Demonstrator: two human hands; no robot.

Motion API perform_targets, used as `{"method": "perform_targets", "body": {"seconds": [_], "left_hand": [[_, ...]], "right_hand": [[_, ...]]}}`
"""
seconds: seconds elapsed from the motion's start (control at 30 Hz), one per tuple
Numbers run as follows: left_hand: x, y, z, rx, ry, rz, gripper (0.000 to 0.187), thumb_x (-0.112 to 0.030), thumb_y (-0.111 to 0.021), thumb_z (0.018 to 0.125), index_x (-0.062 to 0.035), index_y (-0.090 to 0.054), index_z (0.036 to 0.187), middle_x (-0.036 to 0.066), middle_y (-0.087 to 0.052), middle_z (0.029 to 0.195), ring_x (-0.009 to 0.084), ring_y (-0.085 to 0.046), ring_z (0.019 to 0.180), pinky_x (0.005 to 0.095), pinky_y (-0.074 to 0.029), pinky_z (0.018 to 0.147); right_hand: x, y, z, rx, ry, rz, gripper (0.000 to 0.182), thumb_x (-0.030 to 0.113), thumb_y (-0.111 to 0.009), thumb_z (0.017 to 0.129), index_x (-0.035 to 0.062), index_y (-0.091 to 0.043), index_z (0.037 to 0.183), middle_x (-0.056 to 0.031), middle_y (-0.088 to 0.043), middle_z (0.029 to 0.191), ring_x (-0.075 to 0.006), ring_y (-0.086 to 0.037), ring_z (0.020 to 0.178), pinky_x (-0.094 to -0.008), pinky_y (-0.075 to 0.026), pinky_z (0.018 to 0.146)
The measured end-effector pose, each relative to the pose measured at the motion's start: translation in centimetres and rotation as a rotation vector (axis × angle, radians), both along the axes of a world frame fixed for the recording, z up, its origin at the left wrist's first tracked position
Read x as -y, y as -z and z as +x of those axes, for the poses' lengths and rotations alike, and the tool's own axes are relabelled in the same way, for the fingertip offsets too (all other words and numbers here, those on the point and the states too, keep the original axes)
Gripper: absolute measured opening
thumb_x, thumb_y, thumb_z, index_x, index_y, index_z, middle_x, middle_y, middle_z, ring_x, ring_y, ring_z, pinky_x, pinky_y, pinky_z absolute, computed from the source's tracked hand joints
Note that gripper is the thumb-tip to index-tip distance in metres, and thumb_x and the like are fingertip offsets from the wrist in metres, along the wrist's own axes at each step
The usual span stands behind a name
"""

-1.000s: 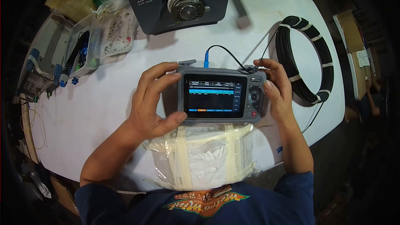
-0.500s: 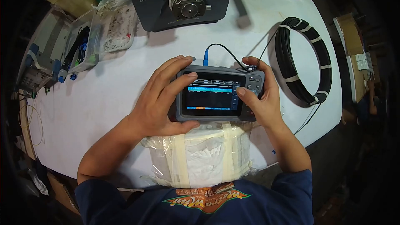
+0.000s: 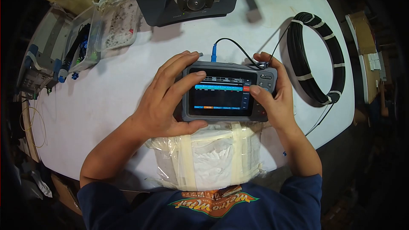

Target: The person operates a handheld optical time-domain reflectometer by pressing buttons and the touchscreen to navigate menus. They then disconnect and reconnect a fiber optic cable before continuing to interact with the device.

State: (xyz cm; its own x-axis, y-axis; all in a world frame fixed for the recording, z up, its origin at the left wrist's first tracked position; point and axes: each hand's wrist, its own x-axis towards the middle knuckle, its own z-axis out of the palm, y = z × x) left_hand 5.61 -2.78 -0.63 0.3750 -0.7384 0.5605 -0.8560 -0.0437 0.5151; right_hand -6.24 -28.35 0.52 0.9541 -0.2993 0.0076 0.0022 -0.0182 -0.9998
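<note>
A grey handheld Mini-OTDR with a lit screen is held between my two hands. My left hand grips its left end, thumb along the lower edge and a fingertip over the screen's upper left corner. On the opposite end, my right hand wraps round the side, its thumb touching the right edge of the screen beside the buttons. A blue fibre connector is plugged into the top edge, and a thin black cable arcs from it toward my right fingers. Below the tester lies a padded, taped bundle in clear plastic.
To the right lies a coil of black cable bound with white ties. A dark ETH 3000 machine stands at the back. Clear plastic bins and a grey instrument line the left side of the white table.
A red-orange highlight now shows in the menu at the screen's right edge, beside my right thumb. The tester sits slightly further right in view. Both hands keep their hold.
</note>
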Motion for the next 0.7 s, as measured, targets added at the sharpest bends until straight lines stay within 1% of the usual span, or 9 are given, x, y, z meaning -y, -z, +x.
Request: {"method": "perform_targets", "body": {"seconds": [0.03,0.1,0.33,0.4,0.43,0.63,0.7], "left_hand": [[-0.01,-0.02,0.02,-0.003,0.001,0.001,0.09,-0.037,-0.09,0.069,-0.0078,-0.051,0.144,0.023,-0.045,0.151,0.0462,-0.047,0.138,0.0545,-0.044,0.112],[-0.04,-0.04,0.02,-0.003,-0.002,0.005,0.089,-0.037,-0.09,0.069,-0.0078,-0.051,0.144,0.023,-0.045,0.151,0.0461,-0.047,0.138,0.0546,-0.044,0.112],[0.02,0.0,-0.34,0.026,-0.009,-0.001,0.085,-0.038,-0.089,0.071,-0.0081,-0.053,0.142,0.024,-0.045,0.15,0.0468,-0.047,0.139,0.0552,-0.043,0.113],[0.17,-0.05,-0.01,0.034,-0.009,-0.004,0.084,-0.039,-0.089,0.072,-0.0082,-0.053,0.142,0.024,-0.045,0.15,0.0471,-0.047,0.139,0.0553,-0.043,0.113],[0.12,-0.06,-0.07,0.028,-0.009,-0.002,0.084,-0.039,-0.089,0.072,-0.0082,-0.054,0.142,0.024,-0.045,0.15,0.0473,-0.046,0.139,0.0554,-0.043,0.113],[-0.15,0.18,-0.22,0.001,-0.003,-0.005,0.082,-0.041,-0.087,0.075,-0.0085,-0.054,0.142,0.025,-0.044,0.151,0.0478,-0.046,0.139,0.0559,-0.043,0.113],[-0.08,0.07,0.02,0.01,0.0,-0.004,0.081,-0.042,-0.087,0.075,-0.0085,-0.054,0.142,0.025,-0.044,0.151,0.048,-0.046,0.139,0.0559,-0.043,0.113]], "right_hand": [[0.19,0.13,-0.14,-0.002,0.003,0.0,0.078,0.013,-0.078,0.085,-0.0042,-0.037,0.15,-0.0172,-0.05,0.145,-0.0223,-0.054,0.129,-0.0361,-0.043,0.111],[0.47,0.34,-0.21,0.022,-0.032,0.024,0.082,0.016,-0.077,0.086,-0.0048,-0.033,0.152,-0.0181,-0.046,0.149,-0.0238,-0.051,0.134,-0.0377,-0.04,0.114],[0.45,0.8,-0.42,0.026,-0.029,-0.001,0.086,0.019,-0.079,0.085,-0.0047,-0.032,0.153,-0.0189,-0.045,0.15,-0.0249,-0.049,0.137,-0.0393,-0.038,0.117],[0.53,0.89,-0.34,0.043,-0.043,-0.093,0.087,0.019,-0.079,0.084,-0.0044,-0.032,0.153,-0.0185,-0.045,0.15,-0.025,-0.049,0.137,-0.0388,-0.038,0.117],[0.42,0.88,-0.33,0.04,-0.043,-0.094,0.087,0.019,-0.079,0.084,-0.0044,-0.032,0.153,-0.0185,-0.045,0.15,-0.025,-0.049,0.137,-0.0388,-0.038,0.117],[0.14,0.43,-0.43,0.022,-0.035,-0.054,0.085,0.018,-0.079,0.086,-0.0042,-0.032,0.154,-0.0183,-0.045,0.151,-0.0252,-0.05,0.137,-0.0369,-0.039,0.115],[0.42,0.56,-0.36,0.038,-0.037,0.019,0.083,0.02,-0.076,0.088,-0.0042,-0.032,0.154,-0.0185,-0.045,0.152,-0.025,-0.05,0.136,-0.037,-0.04,0.115]]}}
